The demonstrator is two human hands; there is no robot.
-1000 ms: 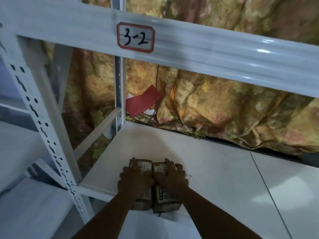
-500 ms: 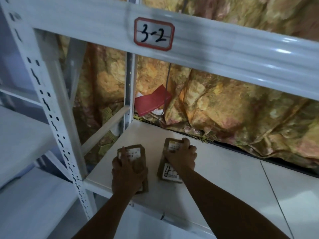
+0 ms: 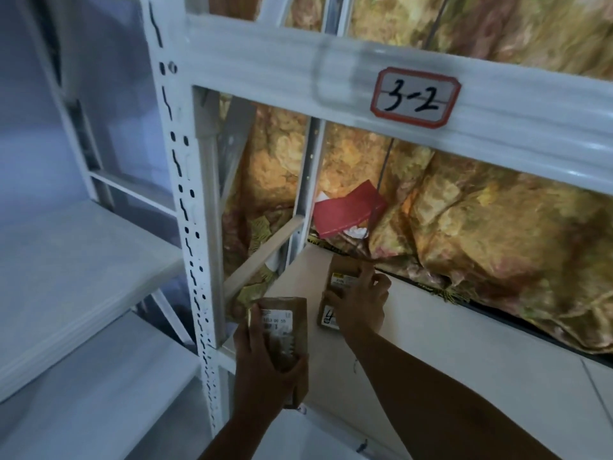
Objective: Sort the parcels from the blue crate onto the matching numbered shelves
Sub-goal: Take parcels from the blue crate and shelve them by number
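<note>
Below the 3-2 label point(image 3: 415, 97), the right grip point(image 3: 360, 305) curls over the first parcel point(image 3: 343, 270), which lies on the shelf point(image 3: 464, 343). The left grip point(image 3: 262, 370) clasps a second parcel point(image 3: 282, 323), seemingly not yet placed. How many remain is unseen.

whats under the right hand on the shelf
A brown parcel lying flat on the shelf. The right hand covers its middle; only parts of its labels show, the rest is hidden.
</note>
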